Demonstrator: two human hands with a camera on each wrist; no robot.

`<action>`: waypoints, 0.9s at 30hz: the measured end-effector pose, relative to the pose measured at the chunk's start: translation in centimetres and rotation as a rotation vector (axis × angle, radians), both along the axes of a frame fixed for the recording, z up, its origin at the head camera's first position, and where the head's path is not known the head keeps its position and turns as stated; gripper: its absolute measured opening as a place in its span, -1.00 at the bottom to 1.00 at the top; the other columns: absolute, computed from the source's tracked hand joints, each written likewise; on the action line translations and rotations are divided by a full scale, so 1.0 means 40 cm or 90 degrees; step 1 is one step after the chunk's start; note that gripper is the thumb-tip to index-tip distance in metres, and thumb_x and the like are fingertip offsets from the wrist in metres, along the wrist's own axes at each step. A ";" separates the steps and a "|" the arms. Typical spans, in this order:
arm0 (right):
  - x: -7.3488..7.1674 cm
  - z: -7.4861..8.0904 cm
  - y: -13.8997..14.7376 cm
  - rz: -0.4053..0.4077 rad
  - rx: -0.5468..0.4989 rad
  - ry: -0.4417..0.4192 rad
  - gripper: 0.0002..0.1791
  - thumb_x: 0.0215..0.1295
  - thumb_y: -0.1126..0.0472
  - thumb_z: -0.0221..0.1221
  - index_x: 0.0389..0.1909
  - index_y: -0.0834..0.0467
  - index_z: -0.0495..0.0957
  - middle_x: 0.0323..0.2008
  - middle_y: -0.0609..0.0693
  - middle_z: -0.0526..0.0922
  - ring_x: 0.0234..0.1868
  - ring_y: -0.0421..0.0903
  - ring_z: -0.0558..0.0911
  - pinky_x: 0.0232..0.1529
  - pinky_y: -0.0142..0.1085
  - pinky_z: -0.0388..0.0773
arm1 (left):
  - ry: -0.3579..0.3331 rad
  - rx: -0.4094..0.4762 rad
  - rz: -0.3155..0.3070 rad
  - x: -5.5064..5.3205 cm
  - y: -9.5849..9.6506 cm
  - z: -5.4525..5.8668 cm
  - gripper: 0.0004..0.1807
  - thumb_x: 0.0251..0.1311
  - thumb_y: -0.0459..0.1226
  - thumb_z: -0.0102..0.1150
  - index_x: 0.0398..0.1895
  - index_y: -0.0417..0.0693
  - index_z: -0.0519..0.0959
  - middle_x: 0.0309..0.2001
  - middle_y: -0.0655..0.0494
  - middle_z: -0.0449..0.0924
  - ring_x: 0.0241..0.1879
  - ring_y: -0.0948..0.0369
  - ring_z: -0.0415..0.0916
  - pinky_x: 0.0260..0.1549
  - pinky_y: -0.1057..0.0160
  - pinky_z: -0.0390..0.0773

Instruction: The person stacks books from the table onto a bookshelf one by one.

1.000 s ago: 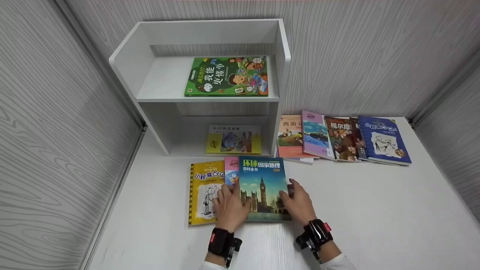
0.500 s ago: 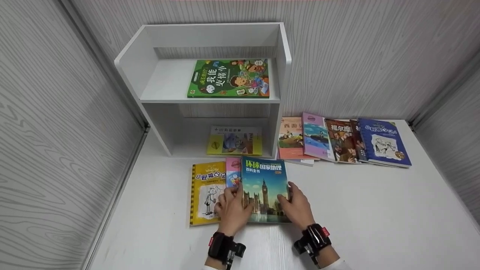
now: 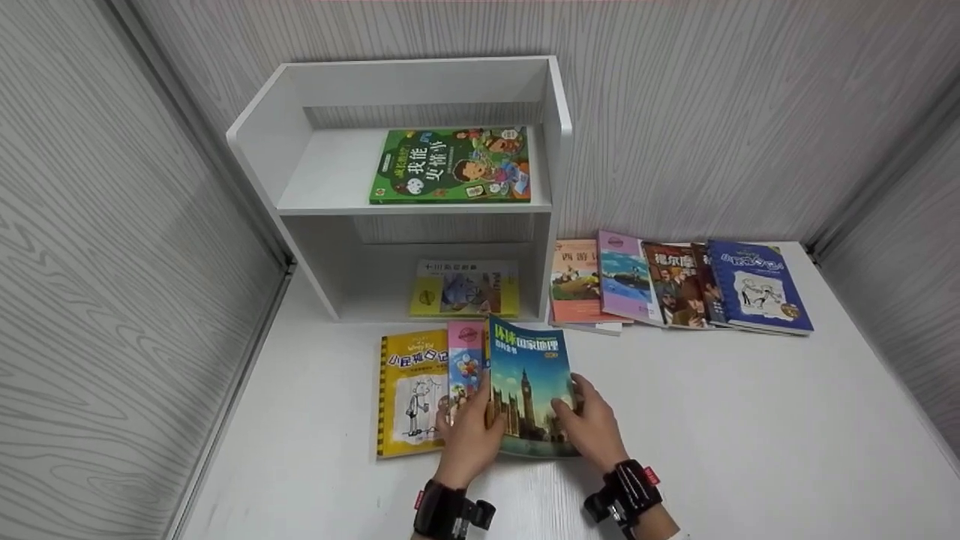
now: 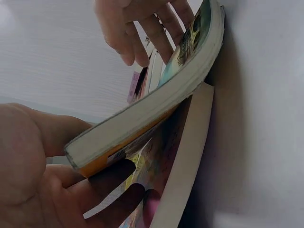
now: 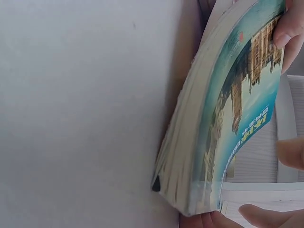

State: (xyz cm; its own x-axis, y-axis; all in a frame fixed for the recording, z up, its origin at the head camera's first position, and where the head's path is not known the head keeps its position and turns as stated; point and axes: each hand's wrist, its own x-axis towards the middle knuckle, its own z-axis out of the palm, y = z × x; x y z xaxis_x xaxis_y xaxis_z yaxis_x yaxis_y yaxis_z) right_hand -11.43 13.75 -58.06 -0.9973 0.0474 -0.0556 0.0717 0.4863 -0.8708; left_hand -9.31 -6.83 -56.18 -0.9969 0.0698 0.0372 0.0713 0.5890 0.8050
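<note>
The head view shows us a teal-blue paperback with a clock tower on its cover [image 3: 529, 382], on the white table [image 3: 697, 420] in front of the white two-tier wooden shelf [image 3: 416, 84]. Our left hand [image 3: 472, 435] pinches its left edge, thumb above and fingers tucked beneath; the left wrist view shows that side raised and the whole book bowed. Our right hand [image 3: 592, 420] lies at the opposite edge with its fingers loosely extended; in the right wrist view we see fingertips touching the pages' side, while the thumb stands off the cover, so we judge it steadies rather than clasps.

To the left lie a pink-edged book with balloons [image 3: 465, 356] and a yellow book with a cartoon figure [image 3: 411, 401], the first partly under the paperback. We think the danger is the bend: if our left fingers ease off, the springy cover could snap flat. With so light a touch on the right, the loose pages may fan open or slip. Fingers reaching underneath could also drag the pink-edged book along.
</note>
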 end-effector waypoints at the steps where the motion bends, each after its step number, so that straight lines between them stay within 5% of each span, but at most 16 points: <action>1: 0.002 0.000 0.000 0.002 -0.007 0.000 -0.27 0.48 0.13 0.22 0.51 0.38 0.25 0.34 0.41 0.48 0.20 0.28 0.61 0.24 0.16 0.53 | -0.003 0.011 -0.001 0.002 -0.001 0.000 -0.19 0.41 -0.30 0.22 0.63 -0.24 0.09 0.39 -0.28 0.45 0.36 -0.28 0.39 0.41 -0.52 -0.35; 2: 0.005 -0.001 0.000 0.004 -0.015 0.000 -0.27 0.48 0.12 0.22 0.51 0.39 0.25 0.35 0.42 0.47 0.20 0.29 0.61 0.23 0.16 0.53 | -0.006 0.024 -0.004 0.004 -0.001 0.000 -0.19 0.43 -0.30 0.21 0.64 -0.23 0.08 0.40 -0.29 0.43 0.26 -0.26 0.50 0.44 -0.49 -0.26; 4: 0.010 0.000 -0.001 0.006 -0.027 -0.002 -0.28 0.49 0.12 0.22 0.52 0.38 0.25 0.36 0.42 0.45 0.20 0.29 0.60 0.23 0.15 0.54 | -0.022 0.067 -0.016 0.008 -0.003 0.001 -0.19 0.47 -0.30 0.17 0.66 -0.18 0.03 0.48 -0.32 0.32 -0.11 -0.14 0.66 0.35 -0.32 0.27; 6: 0.015 0.000 -0.003 0.007 -0.040 -0.005 -0.28 0.50 0.12 0.22 0.52 0.38 0.25 0.37 0.41 0.45 0.22 0.29 0.59 0.23 0.15 0.54 | -0.043 0.123 -0.029 0.011 -0.005 0.001 -0.20 0.52 -0.31 0.11 0.69 -0.12 -0.03 0.55 -0.34 0.18 -0.49 0.09 0.53 -0.07 -0.03 0.62; 9: 0.021 0.001 -0.007 0.006 -0.061 -0.012 -0.30 0.50 0.13 0.21 0.52 0.36 0.25 0.38 0.39 0.45 0.24 0.29 0.58 0.23 0.13 0.54 | -0.071 0.204 -0.043 0.017 -0.008 0.003 -0.21 0.56 -0.33 0.05 0.71 -0.03 -0.08 0.61 -0.35 -0.03 -0.71 0.32 0.16 -0.61 0.29 0.40; 13: 0.029 0.004 -0.013 0.006 -0.092 -0.024 -0.30 0.52 0.14 0.20 0.54 0.33 0.24 0.41 0.39 0.41 0.27 0.30 0.56 0.23 0.11 0.56 | -0.074 0.264 -0.046 0.024 -0.011 0.010 -0.22 0.57 -0.34 0.02 0.71 0.02 -0.08 0.63 -0.33 -0.10 -0.70 0.39 0.11 -0.62 0.42 0.29; 16: 0.037 0.008 -0.015 0.009 -0.104 -0.021 -0.30 0.53 0.13 0.19 0.55 0.32 0.22 0.43 0.41 0.38 0.26 0.31 0.57 0.19 0.10 0.59 | -0.074 0.295 -0.049 0.028 -0.013 0.020 -0.23 0.58 -0.35 0.00 0.71 -0.02 -0.10 0.65 -0.31 -0.13 -0.61 0.31 0.21 -0.56 0.38 0.31; 19: 0.045 0.011 -0.016 0.016 -0.114 -0.013 -0.30 0.55 0.12 0.17 0.56 0.30 0.20 0.45 0.39 0.35 0.26 0.28 0.56 0.14 0.04 0.61 | -0.064 0.327 -0.052 0.032 -0.012 0.034 -0.24 0.57 -0.37 0.01 0.70 -0.11 -0.08 0.65 -0.32 -0.16 -0.03 0.01 0.63 -0.10 0.27 0.63; 22: 0.048 0.015 -0.016 0.014 -0.138 -0.003 -0.29 0.56 0.13 0.17 0.58 0.28 0.17 0.48 0.34 0.33 0.25 0.22 0.55 0.10 -0.02 0.63 | -0.048 0.361 -0.051 0.035 -0.009 0.049 -0.25 0.55 -0.40 0.03 0.67 -0.23 -0.04 0.63 -0.36 -0.16 0.55 -0.24 0.07 0.42 -0.06 0.34; 27: 0.045 0.022 -0.015 -0.004 -0.173 0.015 -0.25 0.57 0.13 0.16 0.62 0.24 0.10 0.53 0.28 0.27 0.30 0.16 0.50 0.20 0.01 0.57 | -0.031 0.398 -0.051 0.040 -0.004 0.068 -0.26 0.54 -0.39 0.05 0.66 -0.26 -0.01 0.63 -0.36 -0.14 0.58 -0.28 -0.06 0.47 -0.21 0.16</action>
State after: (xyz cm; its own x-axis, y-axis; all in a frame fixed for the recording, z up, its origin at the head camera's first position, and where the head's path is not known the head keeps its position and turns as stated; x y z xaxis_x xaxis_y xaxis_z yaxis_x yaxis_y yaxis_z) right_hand -9.62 13.13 -57.18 -0.9982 0.0398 -0.0441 0.0522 0.2341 -0.9708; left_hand -7.69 -6.99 -53.45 -0.9911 0.1235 0.0490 0.0495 0.0006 0.9988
